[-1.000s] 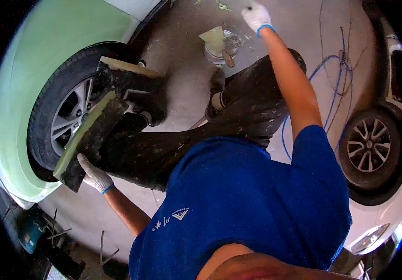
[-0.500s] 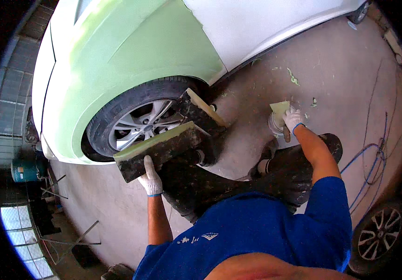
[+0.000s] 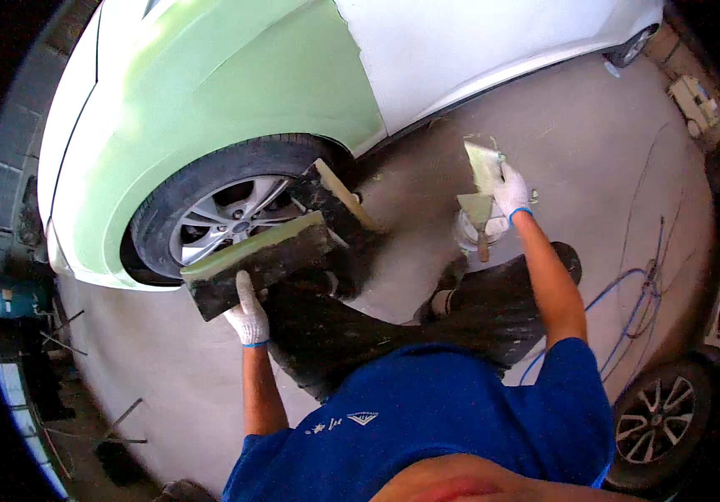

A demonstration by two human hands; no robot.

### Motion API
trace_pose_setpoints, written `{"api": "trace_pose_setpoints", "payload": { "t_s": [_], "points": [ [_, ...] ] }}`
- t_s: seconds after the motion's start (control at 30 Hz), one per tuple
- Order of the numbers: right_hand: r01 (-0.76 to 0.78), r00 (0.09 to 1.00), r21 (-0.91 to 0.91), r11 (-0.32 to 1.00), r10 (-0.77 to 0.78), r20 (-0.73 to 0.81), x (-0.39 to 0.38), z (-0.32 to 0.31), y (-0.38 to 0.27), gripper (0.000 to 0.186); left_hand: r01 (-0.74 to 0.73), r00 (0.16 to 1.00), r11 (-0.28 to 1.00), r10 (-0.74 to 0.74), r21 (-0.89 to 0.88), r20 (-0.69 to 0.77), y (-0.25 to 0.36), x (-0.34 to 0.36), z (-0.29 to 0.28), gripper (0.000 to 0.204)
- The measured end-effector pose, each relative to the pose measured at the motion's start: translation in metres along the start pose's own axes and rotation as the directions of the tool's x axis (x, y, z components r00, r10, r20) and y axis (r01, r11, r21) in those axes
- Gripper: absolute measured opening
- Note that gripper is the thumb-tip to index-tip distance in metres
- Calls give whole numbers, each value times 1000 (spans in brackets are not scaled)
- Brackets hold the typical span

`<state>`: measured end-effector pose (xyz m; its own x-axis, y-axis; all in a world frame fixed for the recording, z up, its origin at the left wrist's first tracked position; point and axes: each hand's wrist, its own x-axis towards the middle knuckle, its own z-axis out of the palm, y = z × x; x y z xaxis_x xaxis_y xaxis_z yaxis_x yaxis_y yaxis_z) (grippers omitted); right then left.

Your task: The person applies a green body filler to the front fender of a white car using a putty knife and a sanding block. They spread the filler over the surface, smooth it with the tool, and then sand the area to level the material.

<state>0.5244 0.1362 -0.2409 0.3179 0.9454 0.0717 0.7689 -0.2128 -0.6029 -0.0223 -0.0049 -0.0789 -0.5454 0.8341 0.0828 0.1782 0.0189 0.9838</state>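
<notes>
My left hand (image 3: 247, 314), in a white knit glove, is closed on the lower edge of a long dark board (image 3: 264, 266) with pale green paste along its top edge. The board is in front of the car wheel (image 3: 239, 226). My right hand (image 3: 510, 194), also gloved, grips a flat scraper (image 3: 483, 166) smeared with pale green paste. Just below it stands a white tub (image 3: 465, 234). A putty knife (image 3: 477, 209) with a wooden handle lies across the tub's opening. A second dark piece (image 3: 337, 197) with a cream edge is beside the tyre.
The car's fender (image 3: 268, 84) is coated pale green, next to a white door (image 3: 469, 50). A blue hose (image 3: 628, 309) lies coiled on the floor at right. Another wheel (image 3: 657, 418) is at lower right. A green machine (image 3: 17, 299) and metal stands are at far left.
My right hand has lifted up and away from the tub, bringing a paste-covered scraper with it; the wooden-handled putty knife is left at the tub. My left hand still holds the board.
</notes>
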Motion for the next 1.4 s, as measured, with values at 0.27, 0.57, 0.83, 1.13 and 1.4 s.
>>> {"api": "trace_pose_setpoints", "payload": {
  "t_s": [0.27,0.57,0.83,1.13,1.4],
  "points": [
    [406,905,597,692,-212,-369,8,-90,-254,29,-60,998,996,61,-66,9,-6,-1,-7,50],
    [516,856,837,180,-103,-506,39,-86,-368,17,-55,998,997,53,-54,-37,-21,1,-29,48],
    [749,635,483,453,-285,-718,84,-70,-385,17,83,992,990,-92,-110,-84,-27,5,-37,50],
    [615,788,726,308,-215,-577,110,-133,-434,19,121,987,986,-132,-113,-92,-35,9,-42,50],
    [640,766,651,409,-270,-583,116,-144,-448,20,123,989,990,-129,-74,-71,-37,8,-41,49]
  ]
}}
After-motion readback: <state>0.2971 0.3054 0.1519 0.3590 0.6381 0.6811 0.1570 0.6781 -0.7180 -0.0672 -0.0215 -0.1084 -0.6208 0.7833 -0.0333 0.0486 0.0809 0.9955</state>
